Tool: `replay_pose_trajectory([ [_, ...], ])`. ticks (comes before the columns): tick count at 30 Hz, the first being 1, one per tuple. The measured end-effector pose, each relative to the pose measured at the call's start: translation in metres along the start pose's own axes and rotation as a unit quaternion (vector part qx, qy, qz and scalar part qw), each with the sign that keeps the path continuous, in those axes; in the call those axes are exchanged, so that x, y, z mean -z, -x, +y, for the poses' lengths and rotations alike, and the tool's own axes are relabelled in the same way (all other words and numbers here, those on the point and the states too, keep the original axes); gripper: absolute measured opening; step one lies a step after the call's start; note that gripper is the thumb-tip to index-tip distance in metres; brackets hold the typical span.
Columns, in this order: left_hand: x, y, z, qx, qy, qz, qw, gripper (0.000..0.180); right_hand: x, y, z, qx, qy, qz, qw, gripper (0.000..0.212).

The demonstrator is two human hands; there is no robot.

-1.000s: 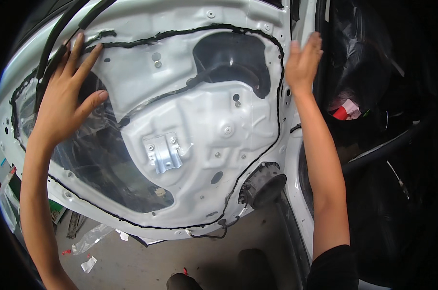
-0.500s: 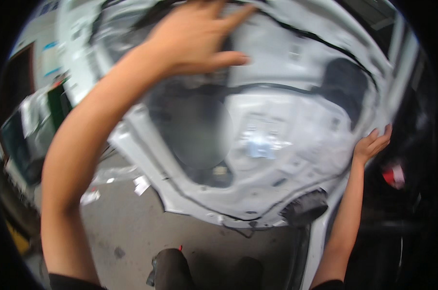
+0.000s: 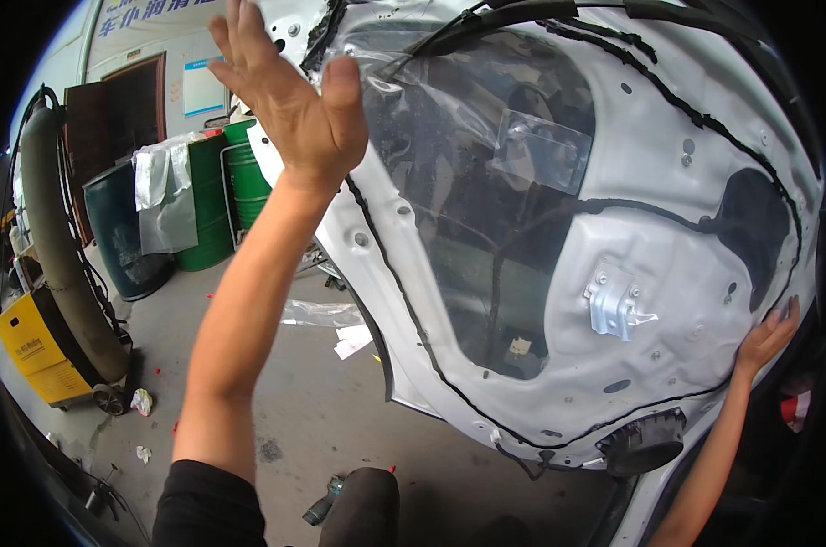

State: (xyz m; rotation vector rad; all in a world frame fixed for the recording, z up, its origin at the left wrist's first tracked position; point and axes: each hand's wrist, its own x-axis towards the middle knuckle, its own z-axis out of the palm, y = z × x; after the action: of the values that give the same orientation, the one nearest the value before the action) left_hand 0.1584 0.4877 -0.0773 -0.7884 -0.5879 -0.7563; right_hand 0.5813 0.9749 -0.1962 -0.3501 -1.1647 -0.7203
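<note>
A white car door (image 3: pixel 705 118) with its bare inner side towards me fills the middle and right. Black sealant (image 3: pixel 390 260) runs round the panel, and clear plastic film (image 3: pixel 459 118) covers the large opening. My left hand (image 3: pixel 294 105) is raised at the door's upper left edge, holding nothing, with fingers spread; whether it touches the door I cannot tell. Resting on the right edge of the door, fingers stretched out, is my right hand (image 3: pixel 767 342). A light-blue metal bracket (image 3: pixel 611 305) sits on the panel, and a black round speaker (image 3: pixel 645 442) at its lower corner.
At the left stand a yellow wheeled machine (image 3: pixel 44 342) with a tall grey cylinder (image 3: pixel 67 237), a dark barrel (image 3: pixel 126 228) and green drums (image 3: pixel 214 201). Plastic sheet (image 3: pixel 322 314) and scraps lie on the grey floor (image 3: pixel 285 410). A dark tool (image 3: pixel 325 500) lies beside my leg.
My left hand has gone from over the upper middle of the door to its upper left edge. My right hand stays at the right edge. The view has swung left.
</note>
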Motion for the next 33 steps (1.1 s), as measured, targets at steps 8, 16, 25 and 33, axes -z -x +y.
replay_pose_trajectory([
  [8,-0.011,0.039,-0.025,-0.001,-0.033,-0.177,0.984,0.076,-0.004,0.007,0.009,-0.023,0.004,-0.01,1.0,0.043],
  [16,0.041,0.125,0.078,-0.133,0.008,-0.303,0.944,0.079,-0.014,0.014,0.008,-0.015,-0.004,-0.023,1.0,0.042],
  [25,0.038,0.106,0.079,-0.043,0.138,-0.24,0.96,0.078,0.0,0.005,0.016,0.014,0.0,-0.024,1.0,0.042],
  [33,0.004,0.022,0.015,-0.039,0.099,-0.054,0.993,0.085,0.007,-0.009,0.018,0.04,0.0,-0.026,0.999,0.045],
])
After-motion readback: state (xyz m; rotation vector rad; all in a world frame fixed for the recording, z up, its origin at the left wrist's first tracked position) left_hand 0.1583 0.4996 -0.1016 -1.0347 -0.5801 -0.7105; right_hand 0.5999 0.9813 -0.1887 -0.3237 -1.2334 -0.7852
